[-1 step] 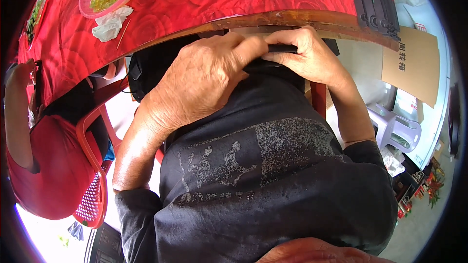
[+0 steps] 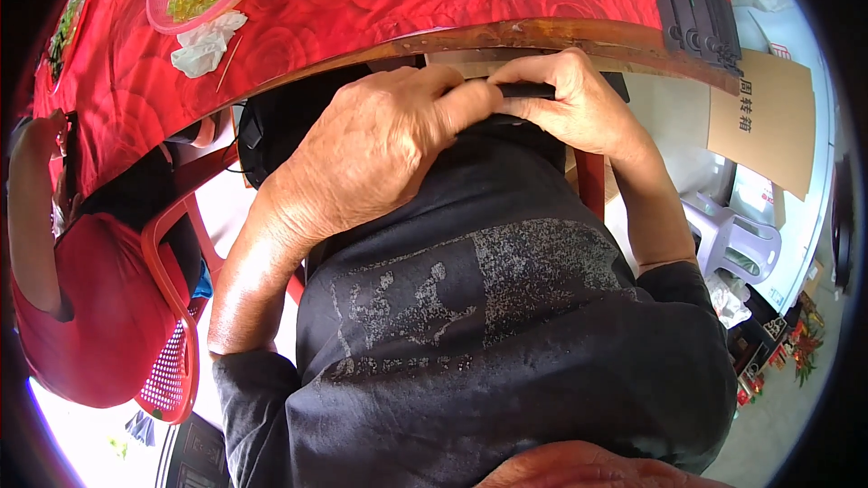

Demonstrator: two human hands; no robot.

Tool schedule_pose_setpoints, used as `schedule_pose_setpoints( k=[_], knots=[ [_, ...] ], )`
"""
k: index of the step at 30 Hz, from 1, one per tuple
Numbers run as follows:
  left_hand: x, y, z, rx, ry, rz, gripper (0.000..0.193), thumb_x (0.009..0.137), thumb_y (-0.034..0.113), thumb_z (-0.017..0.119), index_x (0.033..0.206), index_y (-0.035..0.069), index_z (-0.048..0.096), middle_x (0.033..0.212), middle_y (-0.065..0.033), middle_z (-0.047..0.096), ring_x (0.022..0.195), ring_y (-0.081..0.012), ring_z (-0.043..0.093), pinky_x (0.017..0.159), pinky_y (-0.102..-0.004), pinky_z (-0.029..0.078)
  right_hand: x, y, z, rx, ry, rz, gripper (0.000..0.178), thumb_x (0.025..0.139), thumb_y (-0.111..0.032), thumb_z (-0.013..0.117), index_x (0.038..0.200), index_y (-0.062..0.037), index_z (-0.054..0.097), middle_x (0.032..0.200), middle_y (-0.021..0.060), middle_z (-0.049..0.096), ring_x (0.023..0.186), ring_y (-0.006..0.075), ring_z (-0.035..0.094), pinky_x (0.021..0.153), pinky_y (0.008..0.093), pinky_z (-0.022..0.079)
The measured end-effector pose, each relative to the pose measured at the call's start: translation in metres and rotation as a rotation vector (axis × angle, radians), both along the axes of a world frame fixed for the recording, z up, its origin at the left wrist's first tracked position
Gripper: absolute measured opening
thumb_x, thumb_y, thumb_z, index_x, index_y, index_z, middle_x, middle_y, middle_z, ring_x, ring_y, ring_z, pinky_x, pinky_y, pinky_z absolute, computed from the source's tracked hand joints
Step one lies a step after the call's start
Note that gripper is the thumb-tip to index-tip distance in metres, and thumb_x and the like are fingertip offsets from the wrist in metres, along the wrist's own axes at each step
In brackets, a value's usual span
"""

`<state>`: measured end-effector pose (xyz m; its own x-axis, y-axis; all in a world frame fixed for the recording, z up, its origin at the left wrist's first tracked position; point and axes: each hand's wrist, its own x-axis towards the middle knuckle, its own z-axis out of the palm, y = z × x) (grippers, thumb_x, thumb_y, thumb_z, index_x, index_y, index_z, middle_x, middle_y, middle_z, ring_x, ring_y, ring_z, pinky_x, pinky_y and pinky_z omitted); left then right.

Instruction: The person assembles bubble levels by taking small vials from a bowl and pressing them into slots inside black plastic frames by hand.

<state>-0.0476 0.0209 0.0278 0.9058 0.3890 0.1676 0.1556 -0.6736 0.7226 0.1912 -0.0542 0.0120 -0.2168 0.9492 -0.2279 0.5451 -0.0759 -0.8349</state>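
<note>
Both hands meet just below the table's front edge, in front of my black shirt. My right hand [image 2: 583,104] pinches a narrow black strip [image 2: 529,90] between thumb and bent forefinger. Beside it, my left hand [image 2: 366,140] has its thumb and forefinger drawn together at the strip's left end, touching the right fingertips. The back of the left hand hides its other fingers and most of what lies under them. Only a short stretch of the strip shows, so its full shape cannot be made out.
A red rose-patterned cloth [image 2: 389,0] covers the table. On it are a pink basket [image 2: 155,2] of yellow-clear small pieces, crumpled white tissue [image 2: 206,43] and several black strips [image 2: 692,4]. At left, a person in red [image 2: 108,307] sits on a red chair [image 2: 192,370]. A lilac stool [image 2: 746,239] stands right.
My left thumb and forefinger have shifted slightly to the right, toward my right fingertips. The right hand has barely moved.
</note>
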Motion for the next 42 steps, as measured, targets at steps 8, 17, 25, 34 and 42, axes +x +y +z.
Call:
schedule_pose_setpoints(
  k=[8,17,25,34,42],
  knots=[
    [-0.009,0.004,-0.009,0.133,0.046,-0.008,0.037,0.087,0.009,0.066,0.123,0.013,0.07,0.112,-0.0149,0.068,0.099,-0.0339,0.069,0.083,-0.0413,0.058,0.008,0.001,0.001,-0.052,-0.05,0.051,0.018,0.09,-0.008,0.073,0.104,0.0029,0.072,0.088,0.0067,0.074,0.077,0.0114,0.068,0.07,0.0263,0.055],
    [-0.008,-0.001,-0.016,0.043,0.039,0.018,0.046,0.088,0.008,0.069,0.133,0.013,0.065,0.097,-0.0139,0.064,0.089,-0.0325,0.067,0.076,-0.0413,0.056,0.031,0.007,0.01,-0.088,0.406,-0.116,0.038,0.093,-0.018,0.071,0.126,0.0005,0.063,0.097,0.0104,0.072,0.073,0.0125,0.069,0.063,0.0216,0.054],
    [0.016,-0.015,-0.018,-0.043,-0.223,0.212,0.051,0.086,0.004,0.073,0.136,0.007,0.061,0.101,-0.0165,0.066,0.089,-0.0353,0.068,0.077,-0.0419,0.056,0.035,0.009,-0.028,0.082,1.272,-0.355,0.073,0.101,-0.053,0.051,0.142,0.0073,0.043,0.124,0.0227,0.065,0.104,0.0224,0.065,0.089,0.0331,0.05],
    [0.033,-0.026,-0.021,-0.113,-0.135,0.259,0.058,0.086,0.001,0.072,0.141,0.005,0.054,0.105,-0.0205,0.066,0.09,-0.0384,0.068,0.079,-0.0419,0.057,-0.011,0.018,-0.038,0.027,1.447,-0.758,0.051,0.109,-0.044,0.035,0.12,0.0012,0.056,0.12,0.0202,0.064,0.11,0.0321,0.062,0.104,0.0445,0.049],
    [0.033,-0.036,-0.028,-0.082,-0.01,0.284,0.065,0.085,-0.001,0.07,0.146,0.005,0.048,0.1,-0.02,0.063,0.085,-0.0386,0.068,0.074,-0.0433,0.058,0.002,0.034,-0.059,0.042,1.548,-0.762,0.046,0.109,-0.04,0.037,0.104,0.0011,0.055,0.112,0.0228,0.065,0.098,0.0327,0.065,0.086,0.0411,0.056]
  ],
)
